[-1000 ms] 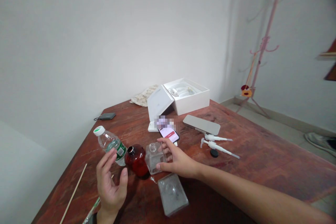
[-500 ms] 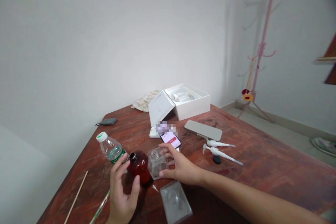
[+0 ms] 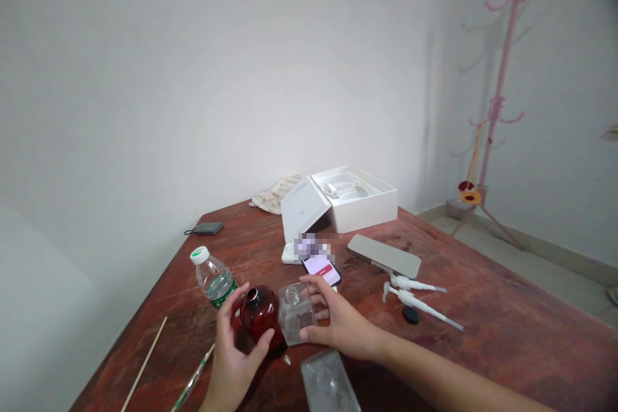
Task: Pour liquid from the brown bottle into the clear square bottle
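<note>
Amber bottle, just one of it, stands uncapped on the wooden surface, inside the curve of the person's left hand. From where I'm standing, that grip has thumb and fingers well apart, fingers along the bottle's left flank, thumb across its near side; whether the skin actually presses the glassy wall, I can't tell. One clear square bottle sits right beside it, on the side toward the right hand, whose grip is clamped on it, thumb at the near corner, fingers at the far one.

I count one clear moulded piece lying nearer the person, one water bottle beyond the left hand, and two thin sticks on that same side. Off to the right lie two white pump heads, one black cap and one silver case. Farther back are one phone and one white box.
</note>
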Tool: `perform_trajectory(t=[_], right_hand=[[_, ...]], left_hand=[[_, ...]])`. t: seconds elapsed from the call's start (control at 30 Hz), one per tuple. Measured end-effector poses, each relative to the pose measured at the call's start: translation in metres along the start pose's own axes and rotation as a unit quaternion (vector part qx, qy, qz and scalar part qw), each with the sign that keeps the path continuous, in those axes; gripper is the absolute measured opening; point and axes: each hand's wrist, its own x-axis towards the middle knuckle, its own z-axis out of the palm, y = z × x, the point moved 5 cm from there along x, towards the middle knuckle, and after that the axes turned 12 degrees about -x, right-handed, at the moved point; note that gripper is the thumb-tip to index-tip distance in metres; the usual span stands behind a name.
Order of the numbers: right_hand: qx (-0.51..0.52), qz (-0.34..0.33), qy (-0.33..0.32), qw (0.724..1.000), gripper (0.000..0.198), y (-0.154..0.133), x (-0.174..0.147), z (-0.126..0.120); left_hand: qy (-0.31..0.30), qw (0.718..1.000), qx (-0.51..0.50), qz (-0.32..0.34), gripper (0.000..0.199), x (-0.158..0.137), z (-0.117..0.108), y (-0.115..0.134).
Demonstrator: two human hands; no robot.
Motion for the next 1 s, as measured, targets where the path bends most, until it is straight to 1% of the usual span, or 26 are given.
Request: perform_trajectory(t=[0.17,0.23,0.33,0.43,0.6,0.73,0.87,0.93,1.0], right_hand=[[0.018,0.002,0.001,1.000,0.091,0.002,0.000,0.000],[0.020,-0.006,-0.009,1.000,0.087,0.000,0.000,0.000],[0.012,-0.010,-0.026,1.000,0.081,-0.004,0.000,0.000],[-0.009,-0.001,-0.016,1.000,0.079,-0.006,0.000,-0.003],[-0.057,0.006,0.005,0.998,0.080,-0.005,0.002,-0.008],[-0.136,-0.008,0.024,0.990,0.081,-0.006,0.003,-0.011],[-0.171,-0.012,0.030,0.985,0.084,-0.004,0.003,-0.013],[-0.184,-0.011,0.033,0.982,0.087,-0.001,0.003,-0.015],[-0.198,-0.009,0.030,0.980,0.088,0.001,0.003,-0.016]], left_hand=[[0.012,1.000,0.003,0.014,0.072,-0.002,-0.002,-0.016],[0.014,1.000,-0.010,0.014,0.072,-0.003,-0.002,-0.016],[0.024,1.000,-0.020,-0.004,0.071,-0.002,-0.001,-0.010],[0.024,0.999,-0.019,-0.017,0.071,-0.002,0.001,-0.003],[0.023,0.999,-0.022,-0.007,0.068,-0.001,0.001,0.003],[-0.010,1.000,-0.023,-0.006,0.070,0.001,-0.004,-0.002],[-0.040,0.999,-0.020,-0.010,0.073,0.001,-0.006,-0.008],[-0.039,0.999,-0.023,-0.015,0.072,0.000,-0.005,-0.009],[-0.024,0.999,-0.030,-0.021,0.071,-0.001,-0.002,-0.009]])
